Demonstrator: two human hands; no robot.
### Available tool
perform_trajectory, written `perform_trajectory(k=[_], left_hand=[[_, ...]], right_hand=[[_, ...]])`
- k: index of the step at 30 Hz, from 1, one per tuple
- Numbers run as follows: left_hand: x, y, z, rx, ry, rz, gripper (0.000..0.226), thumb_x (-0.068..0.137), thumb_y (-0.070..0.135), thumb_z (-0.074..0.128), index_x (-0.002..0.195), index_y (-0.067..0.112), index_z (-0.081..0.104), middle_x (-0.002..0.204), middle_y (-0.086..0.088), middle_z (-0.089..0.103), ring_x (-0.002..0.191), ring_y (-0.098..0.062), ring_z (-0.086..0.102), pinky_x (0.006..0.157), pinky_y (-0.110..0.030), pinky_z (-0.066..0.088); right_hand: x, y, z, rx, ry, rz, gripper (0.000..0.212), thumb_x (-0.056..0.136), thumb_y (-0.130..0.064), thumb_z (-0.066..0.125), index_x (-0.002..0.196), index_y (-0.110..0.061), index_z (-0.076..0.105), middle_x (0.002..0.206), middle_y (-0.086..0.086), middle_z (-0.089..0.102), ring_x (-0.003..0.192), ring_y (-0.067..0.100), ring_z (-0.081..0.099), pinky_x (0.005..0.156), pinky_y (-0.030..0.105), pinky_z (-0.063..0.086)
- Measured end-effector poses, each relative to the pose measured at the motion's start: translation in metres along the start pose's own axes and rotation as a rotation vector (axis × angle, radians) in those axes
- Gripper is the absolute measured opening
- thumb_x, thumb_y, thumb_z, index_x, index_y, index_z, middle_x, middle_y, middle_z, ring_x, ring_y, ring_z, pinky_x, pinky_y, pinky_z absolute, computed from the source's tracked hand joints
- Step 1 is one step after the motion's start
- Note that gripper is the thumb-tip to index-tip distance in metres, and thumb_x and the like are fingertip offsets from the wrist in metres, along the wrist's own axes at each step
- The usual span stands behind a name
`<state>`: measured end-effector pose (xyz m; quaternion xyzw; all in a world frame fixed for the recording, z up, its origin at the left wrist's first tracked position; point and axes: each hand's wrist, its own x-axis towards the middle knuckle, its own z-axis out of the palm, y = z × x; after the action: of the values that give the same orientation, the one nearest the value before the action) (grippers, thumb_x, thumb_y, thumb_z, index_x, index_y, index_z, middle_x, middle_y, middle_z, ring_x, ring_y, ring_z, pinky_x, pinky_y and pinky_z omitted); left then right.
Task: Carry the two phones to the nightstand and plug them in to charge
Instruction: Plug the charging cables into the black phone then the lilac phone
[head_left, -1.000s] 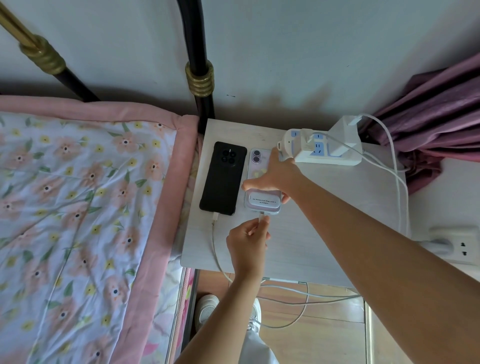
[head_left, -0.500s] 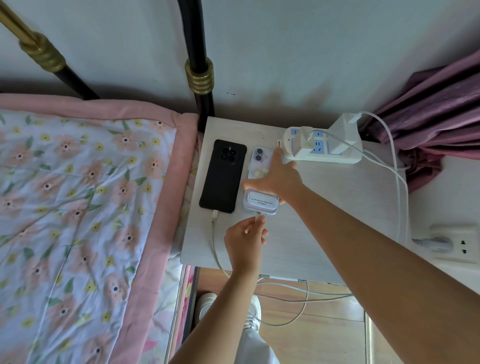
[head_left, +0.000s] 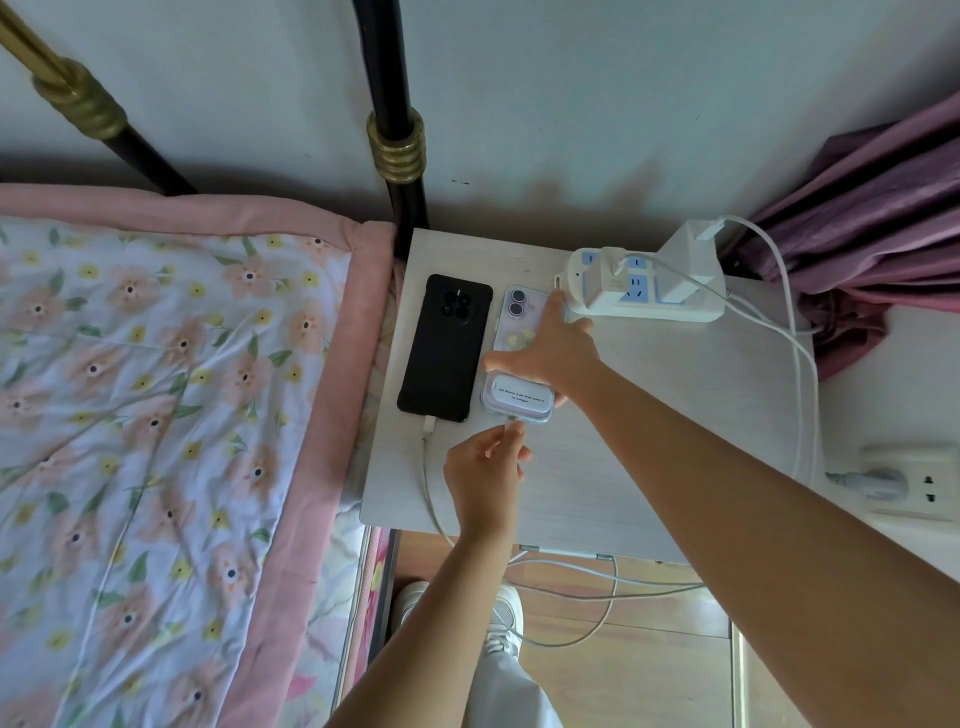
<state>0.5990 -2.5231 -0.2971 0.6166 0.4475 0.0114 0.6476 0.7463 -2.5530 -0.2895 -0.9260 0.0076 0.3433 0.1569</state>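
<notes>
Pinching the white connector, the left hand (head_left: 485, 467) has edged closer until the plug meets the bottom edge of the lilac phone (head_left: 519, 353). Spread flat, the right hand (head_left: 553, 353) still presses that phone onto the nightstand (head_left: 649, 415). Left of it lies the black phone (head_left: 445, 347), face down, its cable (head_left: 427, 467) attached.

The right hand (head_left: 553, 353) covers the middle of the purple phone (head_left: 519, 358), so we cannot see that part of its back. The small text on the label of the phone is too small for us to read. The left hand (head_left: 485, 478) hides the plug at the phone's lower edge, so we cannot tell if it is fully in. Both arms are cut off by the bottom edge
</notes>
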Motion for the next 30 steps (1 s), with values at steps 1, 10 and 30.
perform_trajectory(k=[1, 10, 30], left_hand=[[0.0, 0.001, 0.0, 0.004, -0.002, -0.009, 0.03, 0.086, 0.025, 0.065, 0.062, 0.008, 0.069, 0.052, 0.001, 0.063, 0.041, -0.005, 0.047, 0.052, -0.018, 0.043], [-0.006, 0.015, 0.0, 0.004, -0.014, 0.046, 0.029, 0.087, 0.024, 0.064, 0.064, 0.007, 0.07, 0.053, 0.0, 0.064, 0.043, -0.006, 0.049, 0.047, -0.009, 0.041], [-0.011, 0.042, -0.004, -0.029, 0.023, 0.094, 0.026, 0.086, 0.023, 0.065, 0.065, 0.008, 0.07, 0.053, 0.001, 0.064, 0.042, -0.007, 0.048, 0.045, -0.011, 0.041]], right_hand=[[0.001, 0.0, 0.0, -0.002, -0.002, 0.001, 0.12, 0.068, -0.06, 0.072, 0.15, -0.022, -0.007, 0.132, 0.02, 0.031, 0.087, 0.023, 0.046, 0.064, 0.03, 0.047], [0.003, -0.012, -0.018, -0.069, -0.094, 0.051, 0.126, 0.06, -0.062, 0.074, 0.15, -0.022, -0.004, 0.135, 0.021, 0.036, 0.087, 0.028, 0.06, 0.052, 0.033, 0.056], [-0.004, -0.034, -0.045, -0.006, -0.369, 0.101, 0.039, 0.08, -0.052, 0.064, 0.085, -0.016, 0.047, 0.089, 0.008, 0.06, 0.071, 0.021, 0.065, 0.056, 0.029, 0.055]])
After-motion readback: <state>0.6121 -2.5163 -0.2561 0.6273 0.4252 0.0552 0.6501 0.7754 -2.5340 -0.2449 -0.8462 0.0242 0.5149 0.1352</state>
